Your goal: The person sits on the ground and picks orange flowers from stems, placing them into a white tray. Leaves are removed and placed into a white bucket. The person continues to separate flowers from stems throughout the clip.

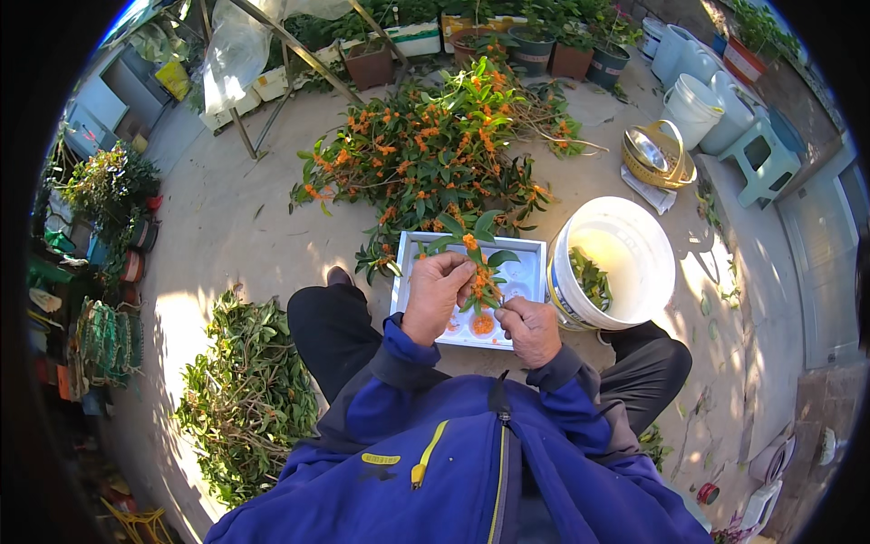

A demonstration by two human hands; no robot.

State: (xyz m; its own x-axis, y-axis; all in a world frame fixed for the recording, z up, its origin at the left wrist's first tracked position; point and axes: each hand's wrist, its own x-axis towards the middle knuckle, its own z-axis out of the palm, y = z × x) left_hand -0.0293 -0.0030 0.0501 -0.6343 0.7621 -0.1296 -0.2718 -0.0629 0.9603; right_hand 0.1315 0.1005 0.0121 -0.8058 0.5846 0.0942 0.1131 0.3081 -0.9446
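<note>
Both my hands work on a leafy sprig with small orange blossoms (470, 242) above a pale shallow tray (398, 283). My left hand (438, 292) has its fingertips pinched on the sprig's middle, among leaves and flowers. Lower down and to the right, my right hand (533, 332) grips what looks like the stem end; its fingertips partly hide it. A small heap of picked orange blossoms (482, 324) lies in a round hollow of the tray, and a few more petals show beside my left hand. My hands cover part of the tray.
Beyond the tray spreads a big pile of flowering branches (426, 154). A white bucket (648, 263) holding some leaves stands at the right. Leafy stripped branches (249, 399) lie at the left. Farther right are a wicker basket (678, 172) with a metal bowl, white buckets (693, 104) and a stool (763, 156).
</note>
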